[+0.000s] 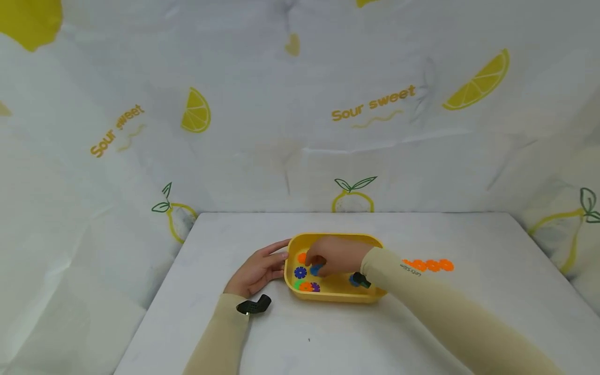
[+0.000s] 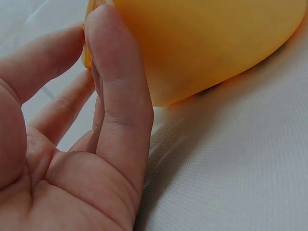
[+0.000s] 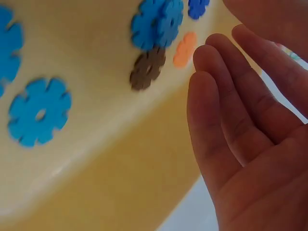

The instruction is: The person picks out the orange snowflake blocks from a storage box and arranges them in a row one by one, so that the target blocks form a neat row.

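Observation:
A yellow tray (image 1: 323,297) holds several flower-shaped plastic discs with notched edges. At its left end my left hand (image 1: 255,273) grips the rim, the thumb at the edge and fingers against the outer wall. My right hand (image 1: 339,255) reaches down into the tray, fingers bent loosely over two overlapping light-blue discs (image 3: 156,24). In the right wrist view a gap shows between the thumb and the other fingertips, with nothing between them. Near these fingers lie a brown disc (image 3: 147,68), an orange disc (image 1: 302,258) and a dark-blue disc (image 1: 300,272).
At the tray's front left corner, green, orange (image 1: 305,286) and purple (image 1: 315,287) discs lie close together. Another light-blue disc (image 3: 40,113) lies toward the right end. Outside, a row of orange discs (image 1: 433,265) lies on the white table (image 1: 290,338), partly behind my right sleeve.

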The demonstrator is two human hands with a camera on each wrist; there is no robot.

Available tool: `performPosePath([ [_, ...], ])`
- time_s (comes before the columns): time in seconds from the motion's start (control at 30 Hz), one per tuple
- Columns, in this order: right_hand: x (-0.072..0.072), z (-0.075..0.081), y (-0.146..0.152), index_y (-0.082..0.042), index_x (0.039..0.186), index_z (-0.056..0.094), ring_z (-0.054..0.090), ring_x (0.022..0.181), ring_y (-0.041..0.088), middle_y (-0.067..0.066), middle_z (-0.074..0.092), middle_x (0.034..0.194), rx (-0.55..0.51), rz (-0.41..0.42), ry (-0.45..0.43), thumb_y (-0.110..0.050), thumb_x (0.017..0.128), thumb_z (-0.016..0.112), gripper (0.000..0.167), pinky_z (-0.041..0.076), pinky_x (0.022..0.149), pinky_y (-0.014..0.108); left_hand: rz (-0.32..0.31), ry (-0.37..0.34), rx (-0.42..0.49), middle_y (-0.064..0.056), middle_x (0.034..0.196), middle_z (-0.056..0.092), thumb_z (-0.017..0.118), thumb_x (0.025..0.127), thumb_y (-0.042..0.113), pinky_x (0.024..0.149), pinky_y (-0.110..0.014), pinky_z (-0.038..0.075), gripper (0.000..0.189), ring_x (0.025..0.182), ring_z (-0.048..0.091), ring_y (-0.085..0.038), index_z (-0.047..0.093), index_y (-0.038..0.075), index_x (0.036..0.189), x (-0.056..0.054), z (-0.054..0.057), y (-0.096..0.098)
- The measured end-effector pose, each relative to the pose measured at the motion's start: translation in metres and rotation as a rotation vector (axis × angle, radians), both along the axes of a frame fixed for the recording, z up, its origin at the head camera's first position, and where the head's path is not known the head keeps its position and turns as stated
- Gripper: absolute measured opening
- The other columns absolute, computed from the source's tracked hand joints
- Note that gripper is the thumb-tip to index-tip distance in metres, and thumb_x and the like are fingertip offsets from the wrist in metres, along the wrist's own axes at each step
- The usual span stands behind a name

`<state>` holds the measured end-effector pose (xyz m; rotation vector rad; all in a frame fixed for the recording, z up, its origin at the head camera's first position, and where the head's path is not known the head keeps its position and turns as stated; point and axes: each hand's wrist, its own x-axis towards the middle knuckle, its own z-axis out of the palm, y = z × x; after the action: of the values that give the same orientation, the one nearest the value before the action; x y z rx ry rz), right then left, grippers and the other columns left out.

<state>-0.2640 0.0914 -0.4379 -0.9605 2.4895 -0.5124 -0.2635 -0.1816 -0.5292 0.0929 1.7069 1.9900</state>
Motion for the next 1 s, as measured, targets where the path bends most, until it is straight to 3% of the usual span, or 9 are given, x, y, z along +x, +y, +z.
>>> performPosePath([
  [0.1,0.001,-0.009,-0.012,-0.021,0.123,0.080,0.065,0.104,0.007,-0.011,0.076,0.114,0.035,0.069,0.045,-0.027,0.096,0.085,0.028,0.057,0.109,0.034,-0.018,0.011,0.014,-0.012,0.141,0.071,0.073,0.105,0.030,0.096,-0.034,0.065,0.057,0.110,0.074,-0.021,0.056,0.024,0.159,-0.001,0.001,0.003],
  [0.23,0.003,-0.019,-0.021,-0.023,0.118,0.080,0.061,0.097,0.005,-0.014,0.072,0.106,0.043,0.135,0.065,-0.027,0.094,0.086,0.024,0.056,0.099,0.027,-0.041,0.025,0.030,-0.012,0.136,0.073,0.071,0.106,0.028,0.096,-0.034,0.064,0.056,0.106,0.074,-0.020,0.055,0.023,0.159,-0.002,0.003,0.007],
  [0.67,0.009,-0.017,-0.033,-0.024,0.105,0.078,0.055,0.089,0.008,-0.011,0.063,0.096,0.103,0.159,0.120,-0.023,0.093,0.088,0.016,0.052,0.087,0.022,-0.045,0.022,0.062,-0.010,0.131,0.075,0.069,0.108,0.022,0.091,-0.031,0.065,0.055,0.099,0.075,-0.016,0.054,0.021,0.160,-0.004,0.004,0.004],
  [1.0,0.008,-0.020,-0.041,-0.024,0.101,0.076,0.055,0.088,0.008,-0.013,0.062,0.093,0.130,0.143,0.117,-0.024,0.091,0.089,0.016,0.052,0.086,0.023,0.000,-0.013,0.053,-0.012,0.135,0.073,0.073,0.105,0.024,0.090,-0.030,0.065,0.055,0.092,0.073,-0.017,0.057,0.024,0.158,0.001,0.005,-0.001],
])
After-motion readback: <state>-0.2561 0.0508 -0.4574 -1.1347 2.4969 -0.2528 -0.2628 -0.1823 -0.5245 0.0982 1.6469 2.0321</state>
